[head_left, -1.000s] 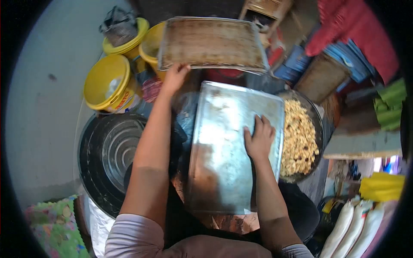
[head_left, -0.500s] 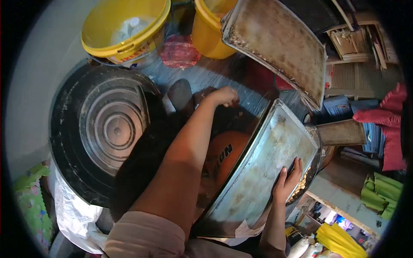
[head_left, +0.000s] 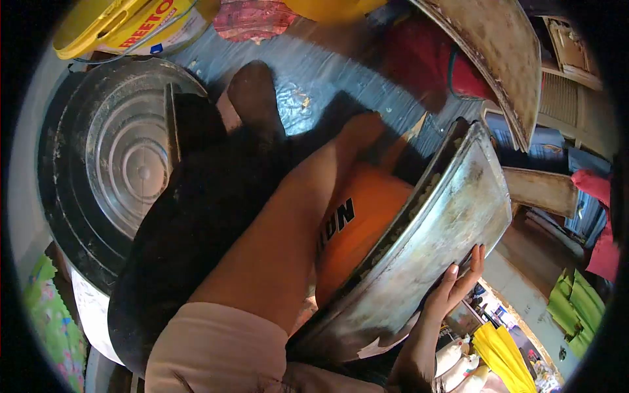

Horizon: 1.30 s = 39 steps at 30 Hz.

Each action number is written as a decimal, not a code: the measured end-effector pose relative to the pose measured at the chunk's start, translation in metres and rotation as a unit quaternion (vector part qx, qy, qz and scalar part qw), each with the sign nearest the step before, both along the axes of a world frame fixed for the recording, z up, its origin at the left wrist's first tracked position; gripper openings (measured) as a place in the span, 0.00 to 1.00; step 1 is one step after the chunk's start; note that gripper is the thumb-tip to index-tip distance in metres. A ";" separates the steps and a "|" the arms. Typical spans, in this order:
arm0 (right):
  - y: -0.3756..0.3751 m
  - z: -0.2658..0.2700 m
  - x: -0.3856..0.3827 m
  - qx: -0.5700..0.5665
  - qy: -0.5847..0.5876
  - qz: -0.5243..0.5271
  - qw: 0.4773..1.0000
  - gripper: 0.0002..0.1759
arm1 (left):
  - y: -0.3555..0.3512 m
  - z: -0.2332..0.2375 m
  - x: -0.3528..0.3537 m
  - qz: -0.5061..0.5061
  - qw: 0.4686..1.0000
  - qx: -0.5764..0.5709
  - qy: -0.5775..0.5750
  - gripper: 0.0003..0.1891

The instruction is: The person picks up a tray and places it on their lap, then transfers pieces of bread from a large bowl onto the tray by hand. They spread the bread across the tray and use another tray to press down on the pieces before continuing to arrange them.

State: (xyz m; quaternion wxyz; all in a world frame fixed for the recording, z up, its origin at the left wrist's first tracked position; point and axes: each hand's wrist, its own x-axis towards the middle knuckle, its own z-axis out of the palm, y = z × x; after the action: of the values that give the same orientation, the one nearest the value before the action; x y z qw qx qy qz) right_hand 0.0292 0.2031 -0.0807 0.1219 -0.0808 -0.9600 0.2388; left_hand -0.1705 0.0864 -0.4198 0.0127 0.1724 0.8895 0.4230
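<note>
A worn, silvery metal tray (head_left: 432, 229) stands tilted on its side, with a darker edge close behind it. My right hand (head_left: 455, 285) lies against its face near the lower right edge, fingers stretched out. My left arm reaches across the middle, and my left hand (head_left: 367, 128) is low over the floor in shadow. Its fingers are dark and blurred, so I cannot make out whether it holds anything. Between my left forearm and the tray shows an orange surface (head_left: 363, 223) with black lettering.
A large black round tub (head_left: 65, 177) is at left, below a yellow bucket (head_left: 147, 36). Stained trays (head_left: 485, 46) lean at upper right. A red container (head_left: 426, 65) sits behind them. Yellow cloth (head_left: 501, 357) and green cloth (head_left: 576, 308) lie at lower right.
The view has shifted, bringing the tray and orange surface closer. My left hand has gone lower into the shadow. My right hand stays against the tray; the pale pieces seen beside it are out of sight.
</note>
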 end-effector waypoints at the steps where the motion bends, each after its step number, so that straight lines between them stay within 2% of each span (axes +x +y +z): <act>1: 0.002 0.000 0.001 0.020 -0.005 0.005 1.000 0.31 | -0.007 0.013 -0.002 -0.003 1.000 0.002 -0.001 0.13; 3: 0.002 0.003 0.000 0.027 -0.011 -0.006 1.000 0.29 | -0.028 0.041 -0.018 -0.100 0.981 -0.086 -0.139 0.13; 5: 0.003 0.005 0.000 0.057 -0.012 0.006 0.998 0.27 | -0.045 0.013 -0.021 -0.051 0.988 0.105 -0.103 0.15; 6: 0.000 0.007 -0.002 0.066 -0.017 0.007 0.998 0.27 | -0.061 0.043 -0.030 0.046 0.874 0.379 -0.302 0.14; 7: -0.001 0.008 -0.002 0.063 -0.012 0.003 0.998 0.28 | -0.078 0.086 -0.038 0.130 0.641 0.596 -0.466 0.13; 8: 0.001 0.009 -0.003 0.085 -0.017 0.010 0.996 0.29 | -0.085 0.116 -0.036 0.094 0.723 0.600 -0.330 0.09; 10: -0.001 0.011 -0.003 0.119 -0.022 -0.001 0.993 0.29 | -0.106 0.185 -0.044 0.037 0.667 0.686 -0.290 0.12; 13: 0.000 0.013 -0.005 0.121 0.007 0.013 0.993 0.28 | -0.113 0.268 -0.050 -0.060 0.676 0.699 -0.223 0.14; 15: 0.000 0.011 -0.005 0.121 0.016 0.008 0.993 0.28 | -0.101 0.304 -0.051 -0.091 0.780 0.560 -0.264 0.14; 16: 0.001 0.009 -0.005 0.113 0.023 0.006 0.993 0.28 | -0.094 0.313 -0.052 -0.126 0.818 0.496 -0.262 0.14; 18: 0.000 0.009 -0.005 0.100 0.037 0.007 0.994 0.27 | -0.086 0.327 -0.047 -0.138 0.852 0.426 -0.273 0.13; 21: 0.002 0.010 -0.001 0.085 0.025 -0.007 0.996 0.27 | -0.083 0.338 -0.051 -0.129 0.864 0.384 -0.300 0.15; 24: 0.002 0.006 -0.003 0.091 0.042 -0.009 0.995 0.28 | -0.075 0.351 -0.051 -0.110 0.924 0.282 -0.232 0.13; 25: 0.002 0.007 -0.004 0.085 0.048 -0.015 0.995 0.28 | -0.074 0.357 -0.053 -0.114 0.927 0.274 -0.228 0.13; 27: 0.001 0.007 -0.004 0.080 0.038 -0.016 0.996 0.28 | -0.071 0.366 -0.059 -0.112 0.951 0.156 -0.243 0.12; 28: 0.001 0.007 -0.002 0.075 0.043 -0.023 0.996 0.28 | -0.068 0.369 -0.063 -0.118 0.952 0.148 -0.239 0.12; 30: 0.002 0.007 -0.002 0.067 0.047 -0.018 0.996 0.29 | -0.062 0.376 -0.071 -0.154 0.953 0.040 -0.257 0.11; 34: 0.005 0.005 0.001 0.059 0.060 -0.017 0.996 0.28 | -0.050 0.369 -0.087 -0.229 0.938 -0.016 -0.260 0.10; 35: 0.005 0.004 0.001 0.056 0.061 -0.027 0.996 0.28 | -0.050 0.365 -0.090 -0.242 0.933 -0.005 -0.267 0.05; 39: 0.007 0.001 0.001 0.048 0.075 -0.018 0.996 0.27 | -0.051 0.367 -0.090 -0.268 0.909 -0.026 -0.317 0.08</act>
State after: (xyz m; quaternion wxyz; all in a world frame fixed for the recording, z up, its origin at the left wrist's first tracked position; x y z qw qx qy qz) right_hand 0.0304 0.2102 -0.0795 0.2017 -0.0737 -0.9568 0.1961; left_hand -0.2609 0.0359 -0.0531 0.4113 0.2611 0.7694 0.4131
